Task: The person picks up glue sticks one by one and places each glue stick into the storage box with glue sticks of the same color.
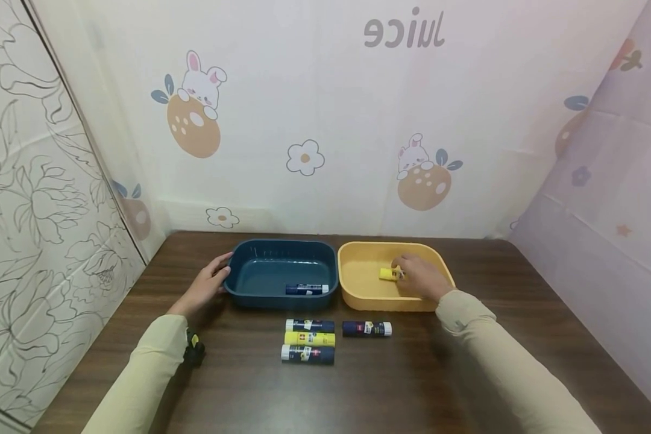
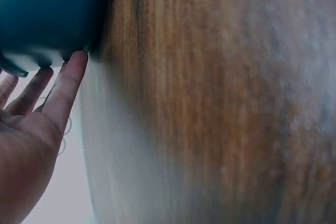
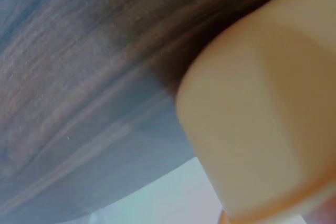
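My left hand [image 1: 213, 278] rests against the left end of a dark blue tray [image 1: 282, 299], its extended fingertips [image 2: 77, 64] touching the outer wall in the left wrist view. Inside that tray, near the front right, lies a dark blue glue stick [image 1: 306, 289] with a white cap. My right hand [image 1: 420, 276] reaches over the rim of a yellow tray [image 1: 358, 289] and pinches the right end of a yellow glue stick [image 1: 389, 274] low inside it. Only the outside of the yellow tray [image 3: 247, 108] fills the right wrist view, so the pinch is hidden there.
In front of the trays, a yellow glue stick [image 1: 310, 339] lies between two dark blue glue sticks [image 1: 310, 326] on the brown wooden table [image 1: 358, 392]. Another dark blue glue stick [image 1: 366, 328] is to their right. A patterned curtain [image 1: 314, 193] stands behind.
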A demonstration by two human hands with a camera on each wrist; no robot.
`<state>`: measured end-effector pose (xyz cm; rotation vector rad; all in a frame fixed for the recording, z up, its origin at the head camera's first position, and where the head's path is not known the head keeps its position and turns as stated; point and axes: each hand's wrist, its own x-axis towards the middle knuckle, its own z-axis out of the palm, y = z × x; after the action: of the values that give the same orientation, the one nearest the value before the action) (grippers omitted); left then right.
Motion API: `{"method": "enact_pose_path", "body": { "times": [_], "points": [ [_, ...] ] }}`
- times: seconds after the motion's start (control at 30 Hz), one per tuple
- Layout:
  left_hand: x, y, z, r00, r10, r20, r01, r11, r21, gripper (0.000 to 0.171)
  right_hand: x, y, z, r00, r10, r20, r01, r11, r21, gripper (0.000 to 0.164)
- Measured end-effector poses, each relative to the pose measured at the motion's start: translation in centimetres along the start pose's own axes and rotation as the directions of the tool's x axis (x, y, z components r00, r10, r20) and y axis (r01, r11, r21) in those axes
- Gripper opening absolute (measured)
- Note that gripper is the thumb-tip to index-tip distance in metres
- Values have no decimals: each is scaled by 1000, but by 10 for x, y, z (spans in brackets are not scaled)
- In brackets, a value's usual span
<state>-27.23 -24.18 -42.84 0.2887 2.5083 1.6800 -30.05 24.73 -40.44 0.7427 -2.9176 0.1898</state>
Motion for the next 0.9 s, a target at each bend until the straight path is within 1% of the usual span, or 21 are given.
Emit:
{"method": "enact_pose_path", "body": {
  "times": [0.13, 0.3, 0.4, 0.5, 0.63, 0.7, 0.9],
  "points": [
    [1, 0, 0, 1000, 0, -7, 0, 1000, 5, 45, -4, -5, -11, 997, -56, -48, 56, 998, -1, 32],
    [1, 0, 0, 1000, -2, -13, 2, 1000, 11, 45, -11, -21, -29, 985, -135, -109, 134, 991, -19, 31],
    [0, 0, 0, 1000, 1, -9, 0, 1000, 15, 46, -17, -32, -37, 968, -195, -156, 188, 981, -57, 31],
    [-1, 0, 0, 1000, 7, -12, -7, 1000, 9, 46, -24, -44, -43, 947, -257, -193, 245, 966, -83, 32],
    [-2, 0, 0, 1000, 12, -10, -12, 1000, 4, 46, -36, -61, -47, 929, -304, -211, 291, 953, -89, 33],
    [-2, 1, 0, 1000, 13, -6, -13, 1000, 9, 46, -42, -69, -47, 928, -309, -210, 298, 951, -81, 33],
    [-2, 1, 0, 1000, 13, -4, -13, 1000, 8, 46, -53, -90, -44, 944, -289, -160, 289, 957, -20, 34]
  ]
}}
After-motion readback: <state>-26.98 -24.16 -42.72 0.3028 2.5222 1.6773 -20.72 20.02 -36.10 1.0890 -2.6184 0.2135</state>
